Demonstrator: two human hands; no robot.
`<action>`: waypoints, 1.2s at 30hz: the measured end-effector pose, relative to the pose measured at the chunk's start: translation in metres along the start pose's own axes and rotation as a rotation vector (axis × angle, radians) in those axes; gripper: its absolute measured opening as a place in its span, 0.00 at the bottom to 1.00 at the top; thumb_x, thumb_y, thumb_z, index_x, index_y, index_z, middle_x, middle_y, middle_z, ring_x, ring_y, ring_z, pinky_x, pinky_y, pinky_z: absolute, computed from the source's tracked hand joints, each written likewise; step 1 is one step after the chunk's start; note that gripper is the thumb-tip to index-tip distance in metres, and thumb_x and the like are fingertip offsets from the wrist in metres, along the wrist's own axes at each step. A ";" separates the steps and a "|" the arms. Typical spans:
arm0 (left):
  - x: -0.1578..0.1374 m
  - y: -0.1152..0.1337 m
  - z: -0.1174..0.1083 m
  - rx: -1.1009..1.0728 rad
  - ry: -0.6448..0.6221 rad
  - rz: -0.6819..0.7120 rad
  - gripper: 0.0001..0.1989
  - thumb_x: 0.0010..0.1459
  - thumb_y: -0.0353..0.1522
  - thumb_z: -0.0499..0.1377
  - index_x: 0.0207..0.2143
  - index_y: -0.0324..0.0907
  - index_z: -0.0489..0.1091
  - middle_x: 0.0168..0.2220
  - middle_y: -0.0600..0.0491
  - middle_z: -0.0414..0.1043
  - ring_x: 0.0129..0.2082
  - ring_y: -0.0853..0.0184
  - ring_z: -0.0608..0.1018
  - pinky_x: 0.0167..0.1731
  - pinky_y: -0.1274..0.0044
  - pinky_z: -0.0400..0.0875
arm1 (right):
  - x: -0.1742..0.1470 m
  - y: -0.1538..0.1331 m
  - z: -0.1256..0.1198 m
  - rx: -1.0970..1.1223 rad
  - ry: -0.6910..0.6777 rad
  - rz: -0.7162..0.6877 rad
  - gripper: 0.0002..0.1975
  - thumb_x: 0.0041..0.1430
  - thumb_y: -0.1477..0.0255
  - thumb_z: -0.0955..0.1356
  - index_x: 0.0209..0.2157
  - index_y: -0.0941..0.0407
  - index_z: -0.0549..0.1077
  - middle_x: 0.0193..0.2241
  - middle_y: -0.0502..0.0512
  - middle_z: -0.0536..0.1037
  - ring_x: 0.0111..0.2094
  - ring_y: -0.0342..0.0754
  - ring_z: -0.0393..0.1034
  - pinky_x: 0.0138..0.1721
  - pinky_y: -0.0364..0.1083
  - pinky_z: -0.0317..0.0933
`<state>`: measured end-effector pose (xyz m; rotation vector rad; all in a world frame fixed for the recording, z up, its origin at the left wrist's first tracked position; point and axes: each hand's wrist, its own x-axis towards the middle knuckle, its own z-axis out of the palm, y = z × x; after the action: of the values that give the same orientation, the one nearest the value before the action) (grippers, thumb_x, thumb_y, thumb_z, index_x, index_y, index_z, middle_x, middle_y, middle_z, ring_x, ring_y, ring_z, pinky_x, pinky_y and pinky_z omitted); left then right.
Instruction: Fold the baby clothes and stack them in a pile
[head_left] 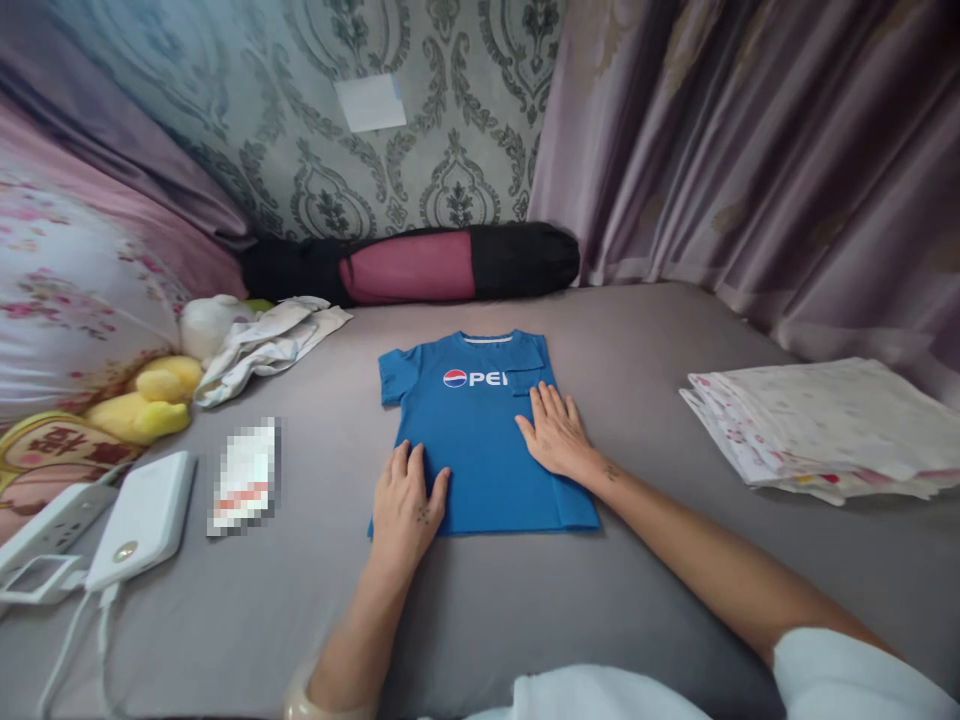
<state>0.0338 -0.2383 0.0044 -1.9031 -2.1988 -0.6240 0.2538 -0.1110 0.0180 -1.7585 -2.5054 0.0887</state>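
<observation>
Now both palms flat: left hand (406,503), right hand (553,431), atop blue T-shirt (480,450).

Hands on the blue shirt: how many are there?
2. The left hand lies flat on the lower left part of the blue shirt; the right hand lies flat on its folded-in right side. No other hands show in this view.

Blue shirt (480,440) (white lettering) on grey sheet (637,340); damask-patterned wallpaper (450,150).

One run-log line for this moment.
left hand: flat on blue T-shirt hem | right hand: flat on folded-in right side | T-shirt: on grey bed
</observation>
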 end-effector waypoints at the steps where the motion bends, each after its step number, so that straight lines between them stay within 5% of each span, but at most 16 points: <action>1: 0.000 0.000 0.000 0.021 0.002 -0.012 0.26 0.64 0.43 0.50 0.54 0.31 0.66 0.56 0.34 0.66 0.57 0.49 0.69 0.55 0.60 0.66 | 0.000 0.000 0.000 -0.009 -0.003 -0.004 0.35 0.69 0.58 0.51 0.67 0.68 0.49 0.68 0.68 0.48 0.68 0.59 0.41 0.66 0.59 0.38; 6: 0.004 -0.007 -0.007 0.090 -0.004 -0.093 0.25 0.63 0.43 0.52 0.53 0.31 0.67 0.54 0.34 0.67 0.51 0.49 0.71 0.50 0.61 0.68 | 0.002 0.000 -0.005 -0.056 -0.009 -0.028 0.34 0.68 0.59 0.52 0.66 0.69 0.52 0.67 0.70 0.51 0.67 0.61 0.45 0.64 0.61 0.42; 11: 0.008 -0.015 -0.015 0.073 -0.025 -0.168 0.19 0.64 0.37 0.51 0.52 0.35 0.67 0.48 0.38 0.70 0.45 0.53 0.73 0.45 0.63 0.70 | 0.017 -0.008 -0.018 -0.031 0.118 -0.043 0.30 0.69 0.61 0.52 0.58 0.67 0.66 0.59 0.72 0.66 0.60 0.60 0.59 0.64 0.61 0.39; 18: 0.005 -0.024 -0.010 -0.012 0.031 -0.191 0.17 0.65 0.35 0.49 0.51 0.37 0.66 0.40 0.42 0.70 0.42 0.57 0.75 0.41 0.68 0.72 | 0.078 -0.019 -0.015 0.024 0.049 0.021 0.34 0.68 0.60 0.49 0.66 0.70 0.51 0.67 0.69 0.49 0.68 0.59 0.40 0.65 0.59 0.34; 29: 0.007 -0.031 -0.015 -0.154 0.004 -0.365 0.16 0.64 0.35 0.49 0.49 0.37 0.69 0.34 0.45 0.76 0.39 0.59 0.78 0.39 0.71 0.72 | 0.106 -0.018 -0.002 -0.007 -0.050 0.115 0.34 0.68 0.61 0.51 0.65 0.72 0.52 0.67 0.72 0.49 0.67 0.61 0.41 0.64 0.62 0.36; 34: 0.010 -0.024 -0.025 -0.173 -0.064 -0.444 0.15 0.63 0.35 0.51 0.49 0.39 0.69 0.34 0.47 0.77 0.38 0.60 0.79 0.37 0.73 0.71 | 0.113 -0.057 -0.016 0.015 0.149 -0.086 0.23 0.65 0.72 0.55 0.55 0.68 0.68 0.60 0.72 0.64 0.62 0.59 0.55 0.63 0.57 0.41; 36: 0.011 -0.023 -0.027 -0.173 -0.077 -0.457 0.15 0.64 0.36 0.52 0.48 0.39 0.69 0.34 0.47 0.78 0.37 0.61 0.79 0.37 0.73 0.70 | 0.118 -0.084 -0.018 0.111 0.084 -0.212 0.22 0.67 0.73 0.53 0.52 0.63 0.71 0.56 0.68 0.70 0.57 0.54 0.62 0.60 0.53 0.48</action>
<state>0.0057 -0.2422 0.0282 -1.5126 -2.7368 -0.8445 0.1368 -0.0283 0.0477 -1.4169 -2.5542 0.1349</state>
